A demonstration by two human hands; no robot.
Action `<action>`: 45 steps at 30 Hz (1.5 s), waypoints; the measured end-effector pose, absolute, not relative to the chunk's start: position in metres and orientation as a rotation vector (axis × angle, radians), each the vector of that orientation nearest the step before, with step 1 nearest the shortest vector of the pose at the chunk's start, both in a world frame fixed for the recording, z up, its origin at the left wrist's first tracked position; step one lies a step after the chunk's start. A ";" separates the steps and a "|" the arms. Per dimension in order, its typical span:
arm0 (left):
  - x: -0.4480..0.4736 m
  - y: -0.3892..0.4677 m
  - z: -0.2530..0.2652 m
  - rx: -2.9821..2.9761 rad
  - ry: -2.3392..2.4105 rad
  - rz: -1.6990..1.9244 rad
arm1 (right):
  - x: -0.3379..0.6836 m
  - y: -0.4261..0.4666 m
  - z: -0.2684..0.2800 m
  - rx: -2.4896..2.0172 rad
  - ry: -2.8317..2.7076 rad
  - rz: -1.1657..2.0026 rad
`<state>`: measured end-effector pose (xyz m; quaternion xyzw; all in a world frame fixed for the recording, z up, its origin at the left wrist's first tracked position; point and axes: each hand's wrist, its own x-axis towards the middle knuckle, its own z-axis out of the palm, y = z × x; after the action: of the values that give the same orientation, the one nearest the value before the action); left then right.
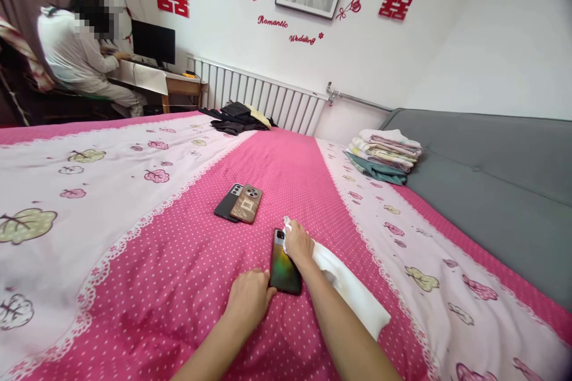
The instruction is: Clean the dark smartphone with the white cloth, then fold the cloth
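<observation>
A phone [285, 271] with a dark, green-and-yellow sheen lies back up on the pink dotted bedspread, its camera block at the far end. My left hand [250, 294] is curled at the near left edge of this phone, thumb and fingertips gripping that edge. In my right hand [299, 243] a bunched end of a white cloth [351, 292] is pressed against the phone's far right corner. The rest of the cloth trails over the bed to the right, partly under my forearm. Beyond lie a brown phone [246, 205] and a black phone [227, 207], the brown one overlapping the black.
Folded clothes [384, 155] are stacked by the grey headboard [487, 190]. Dark garments [236, 119] lie at the bed's far edge, before a white radiator [259, 92]. At far left a person [80, 53] sits at a desk [147, 77] with a monitor [154, 43].
</observation>
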<state>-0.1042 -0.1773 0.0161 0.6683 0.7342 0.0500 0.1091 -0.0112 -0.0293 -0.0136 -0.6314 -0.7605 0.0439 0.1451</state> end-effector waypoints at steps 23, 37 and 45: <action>-0.108 -0.179 0.007 2.009 2.152 0.263 | 0.007 -0.100 -0.007 -1.788 -2.247 0.112; -0.108 -0.180 0.007 1.988 2.147 0.276 | 0.009 -0.131 -0.007 -1.580 -2.463 0.043; -0.106 -0.181 0.011 1.964 2.159 0.253 | -0.007 -0.122 -0.006 -1.341 -2.565 0.068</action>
<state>-0.1061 -0.1814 0.0114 0.6668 0.7327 0.0859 0.1059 -0.0068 -0.1217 -0.0061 -0.4596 -0.8793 0.0235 0.1227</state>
